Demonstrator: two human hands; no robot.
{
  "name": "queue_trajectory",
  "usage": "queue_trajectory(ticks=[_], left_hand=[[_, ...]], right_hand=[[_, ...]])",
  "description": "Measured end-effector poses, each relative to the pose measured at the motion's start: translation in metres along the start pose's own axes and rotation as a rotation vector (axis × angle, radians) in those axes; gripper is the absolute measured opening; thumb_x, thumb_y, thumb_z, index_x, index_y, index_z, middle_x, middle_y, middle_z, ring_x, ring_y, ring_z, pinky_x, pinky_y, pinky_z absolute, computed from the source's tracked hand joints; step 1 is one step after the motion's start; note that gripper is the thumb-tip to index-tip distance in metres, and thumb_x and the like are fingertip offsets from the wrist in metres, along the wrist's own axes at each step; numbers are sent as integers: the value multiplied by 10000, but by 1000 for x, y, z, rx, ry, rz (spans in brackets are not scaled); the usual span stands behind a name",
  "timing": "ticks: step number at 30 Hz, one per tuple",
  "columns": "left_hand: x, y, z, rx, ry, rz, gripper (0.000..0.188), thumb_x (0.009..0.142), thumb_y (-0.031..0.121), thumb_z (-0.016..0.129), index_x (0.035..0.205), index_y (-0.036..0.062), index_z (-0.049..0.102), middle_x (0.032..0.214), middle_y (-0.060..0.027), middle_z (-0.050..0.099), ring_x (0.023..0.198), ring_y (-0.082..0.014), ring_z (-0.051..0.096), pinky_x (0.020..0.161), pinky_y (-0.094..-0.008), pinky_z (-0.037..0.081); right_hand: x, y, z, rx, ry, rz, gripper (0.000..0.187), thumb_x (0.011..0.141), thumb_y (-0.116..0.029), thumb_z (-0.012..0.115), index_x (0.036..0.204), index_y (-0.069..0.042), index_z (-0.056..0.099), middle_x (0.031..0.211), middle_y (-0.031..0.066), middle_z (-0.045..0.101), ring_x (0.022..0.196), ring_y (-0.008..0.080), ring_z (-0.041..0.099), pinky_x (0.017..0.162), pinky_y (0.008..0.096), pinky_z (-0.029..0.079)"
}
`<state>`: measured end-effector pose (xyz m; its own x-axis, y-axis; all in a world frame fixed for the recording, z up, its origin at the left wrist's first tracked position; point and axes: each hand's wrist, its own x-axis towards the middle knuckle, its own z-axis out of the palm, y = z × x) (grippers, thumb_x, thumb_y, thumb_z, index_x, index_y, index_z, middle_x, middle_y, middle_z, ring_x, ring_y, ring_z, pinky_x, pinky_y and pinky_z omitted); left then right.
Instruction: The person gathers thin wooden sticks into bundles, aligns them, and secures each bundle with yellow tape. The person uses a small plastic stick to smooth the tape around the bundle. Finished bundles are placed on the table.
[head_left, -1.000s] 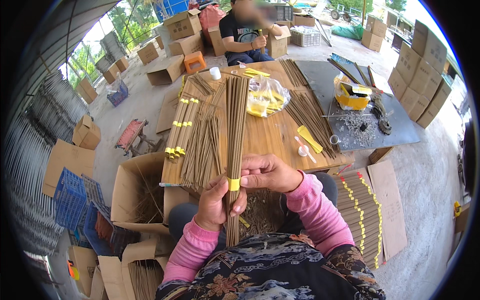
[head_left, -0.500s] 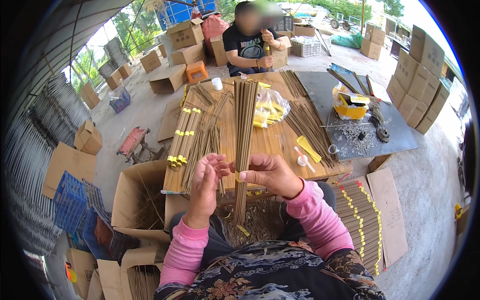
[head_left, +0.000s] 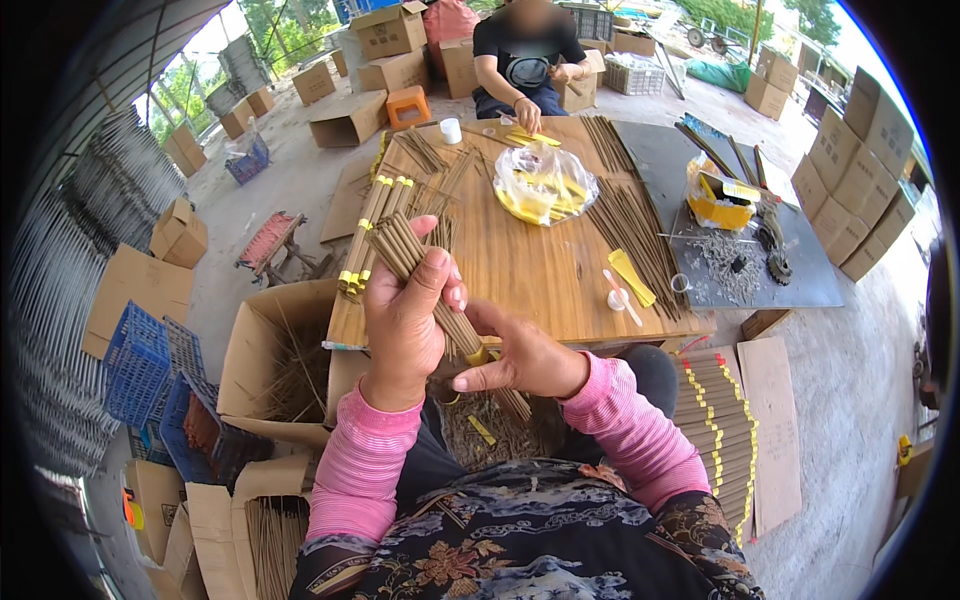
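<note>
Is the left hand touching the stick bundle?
Touching. The head view shows the left hand wrapped around the stick bundle, fingers closed over it.

Colours, worktable view
Olive-brown stick bundle [head_left: 420, 275] with yellow band; pink ribbed sleeves [head_left: 362, 465]; tan wooden table [head_left: 540, 275]; blue crates [head_left: 135, 365] at nine o'clock.

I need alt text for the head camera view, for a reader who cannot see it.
A person's left hand grips a bundle of thin brown sticks, tilted, while the right hand pinches its yellow band. Ahead, a wooden table holds more stick bundles and a clear bag; another person sits at its far end.
</note>
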<state>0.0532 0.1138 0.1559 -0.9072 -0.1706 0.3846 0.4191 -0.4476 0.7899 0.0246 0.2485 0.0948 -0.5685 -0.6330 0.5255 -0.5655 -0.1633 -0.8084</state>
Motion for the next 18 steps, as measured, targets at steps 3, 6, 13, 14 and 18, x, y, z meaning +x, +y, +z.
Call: queue_trajectory(ticks=[3, 6, 13, 14, 18], left_hand=[[-5, -7, 6, -49, 8, 36, 374, 835, 130, 591, 1143, 2, 422, 744, -36, 497, 617, -105, 460, 564, -244, 426], [-5, -1, 9, 78, 84, 18, 408, 813, 115, 616, 1147, -5, 414, 730, -30, 508, 592, -97, 468, 542, -248, 429], [14, 14, -15, -111, -113, -208, 344, 829, 199, 593, 1081, 2, 465, 545, 18, 422, 438, -77, 401, 431, -216, 361], [17, 11, -18, -154, -157, -221, 337, 832, 195, 589, 1081, 4, 468, 541, 21, 419, 434, -74, 396, 426, -215, 358], [16, 5, -7, 25, 149, -161, 323, 839, 188, 577, 1086, 6, 476, 523, 37, 400, 407, -63, 370, 405, -213, 343]], right_hand=[[0, 1, 17, 60, 54, 185, 551, 706, -258, 728, 1109, 16, 472, 811, 136, 599, 782, 206, 593, 705, 306, 465], [-6, 18, 27, 43, 95, 211, 315, 788, -248, 650, 927, 12, 538, 668, 101, 573, 620, 170, 561, 596, 301, 465], [-10, -5, 19, 410, -260, 612, 292, 848, -278, 582, 842, 12, 547, 589, 6, 518, 531, 99, 487, 499, 269, 421], [-13, -3, 21, 525, -268, 630, 288, 855, -269, 573, 794, 10, 538, 567, -14, 497, 503, 89, 442, 469, 263, 393], [-14, 7, 34, -15, 55, 376, 257, 862, -245, 566, 787, -5, 512, 581, -32, 438, 546, 60, 373, 477, 239, 352]])
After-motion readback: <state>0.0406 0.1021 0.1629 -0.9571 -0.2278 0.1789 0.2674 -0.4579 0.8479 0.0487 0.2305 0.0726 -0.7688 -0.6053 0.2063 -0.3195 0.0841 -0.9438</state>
